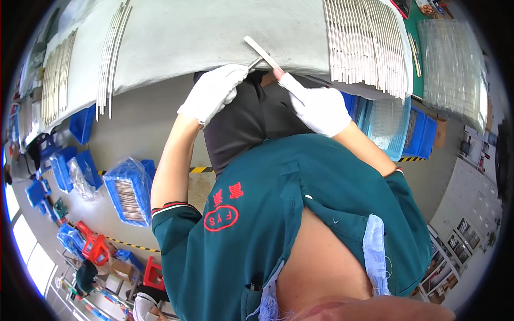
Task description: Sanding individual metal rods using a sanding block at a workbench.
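Observation:
Both my hands wear white gloves and meet at the near edge of the pale-covered table (214, 37). My left hand (214, 92) is closed, fingers pinched on a thin metal rod (256, 63) that points up and right. My right hand (319, 109) grips a flat pale strip (261, 51) at its lower end, with a bare fingertip showing there. The strip slants up and left across the table edge, and the rod's tip reaches it or lies just under it. Most of the rod is hidden by my left glove.
A wide row of slim metal rods (364, 45) lies at the table's right. A few rods (111, 59) and another bunch (58, 77) lie at its left. Blue bins stand on the floor, one holding rods (128, 198). Clear plastic trays (450, 69) are stacked at far right.

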